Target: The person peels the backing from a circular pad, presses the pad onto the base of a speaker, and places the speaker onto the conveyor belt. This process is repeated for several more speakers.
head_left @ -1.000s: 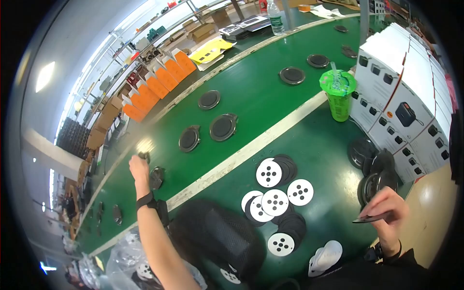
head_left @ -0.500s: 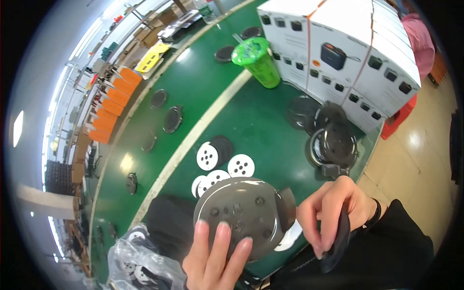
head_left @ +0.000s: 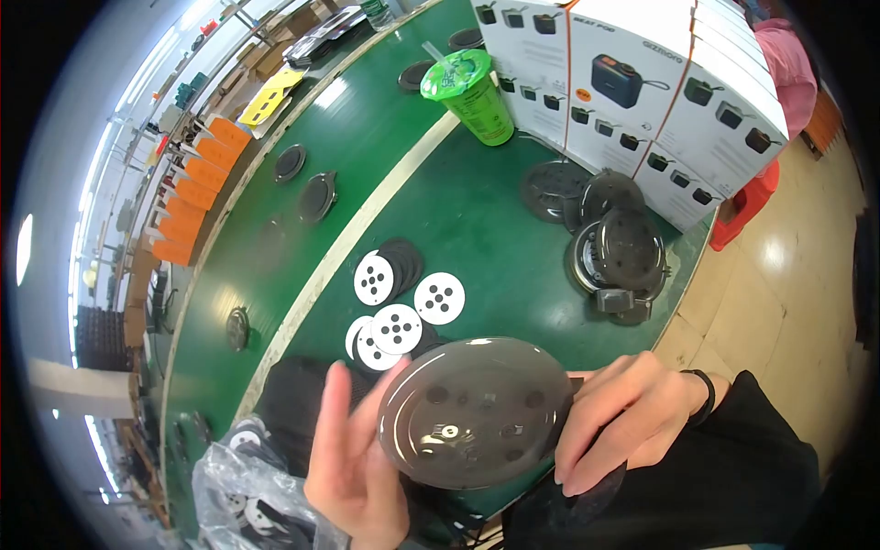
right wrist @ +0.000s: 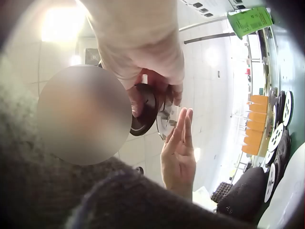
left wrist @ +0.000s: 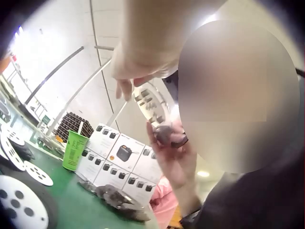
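A glossy dark grey round plastic cover point(head_left: 477, 412) is tilted up in front of me, with small round marks on its face. My right hand point(head_left: 623, 412) grips its right edge and also holds a second dark round piece point(head_left: 596, 495), partly hidden under the fingers. In the right wrist view that piece shows as a dark disc point(right wrist: 145, 109) between thumb and fingers. My left hand point(head_left: 357, 449) is at the cover's left edge, fingers straight. The left wrist view shows the cover's paler back point(left wrist: 151, 102) with raised parts.
White discs with black holes point(head_left: 396, 330) lie on the green table beside black discs point(head_left: 403, 261). More dark covers point(head_left: 632, 247) are piled at the right, near stacked white boxes point(head_left: 614, 92) and a green cup point(head_left: 477, 101). A clear plastic bag point(head_left: 220, 486) sits lower left.
My left hand reached to a part on the far left green surface, then came back to the front, where the round cover appeared. The right hand, holding the dark piece, now grips the cover too.
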A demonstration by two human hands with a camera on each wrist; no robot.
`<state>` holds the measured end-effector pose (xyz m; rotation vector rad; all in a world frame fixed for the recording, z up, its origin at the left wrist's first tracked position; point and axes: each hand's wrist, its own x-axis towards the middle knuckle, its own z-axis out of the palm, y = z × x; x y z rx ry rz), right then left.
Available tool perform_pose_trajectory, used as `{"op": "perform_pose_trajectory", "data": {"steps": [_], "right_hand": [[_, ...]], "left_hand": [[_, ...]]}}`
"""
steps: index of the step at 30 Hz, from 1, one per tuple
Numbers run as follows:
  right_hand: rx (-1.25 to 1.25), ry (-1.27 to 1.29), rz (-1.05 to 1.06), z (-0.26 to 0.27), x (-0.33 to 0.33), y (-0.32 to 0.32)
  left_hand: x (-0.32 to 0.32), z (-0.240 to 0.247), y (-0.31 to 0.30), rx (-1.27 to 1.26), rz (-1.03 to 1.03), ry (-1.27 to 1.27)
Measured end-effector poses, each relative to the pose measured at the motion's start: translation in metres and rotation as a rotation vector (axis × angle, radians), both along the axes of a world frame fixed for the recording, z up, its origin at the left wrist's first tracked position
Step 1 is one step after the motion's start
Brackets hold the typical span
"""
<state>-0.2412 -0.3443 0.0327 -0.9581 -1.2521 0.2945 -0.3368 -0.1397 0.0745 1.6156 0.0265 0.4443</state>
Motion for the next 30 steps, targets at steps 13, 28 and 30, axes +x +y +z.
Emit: {"op": "perform_pose_trajectory", "data": {"steps": [13, 28, 30], "right_hand": [[0.076, 0.194, -0.038, -0.014, -0.020, 0.031], [-0.299, -0.149, -0.446, 0.036, -0.002, 0.013], [-0.150, 0.007, -0.502, 0.022, -0.009, 0.028]], "left_hand": [[-0.006, -0.015, -0.025, -0.377, -0.038, 0.141], [-0.017, -0.022, -0.009, 0.249, 0.215, 0.065], [-0.019, -0.018, -0.008, 0.268, 0.121, 0.102]]}}
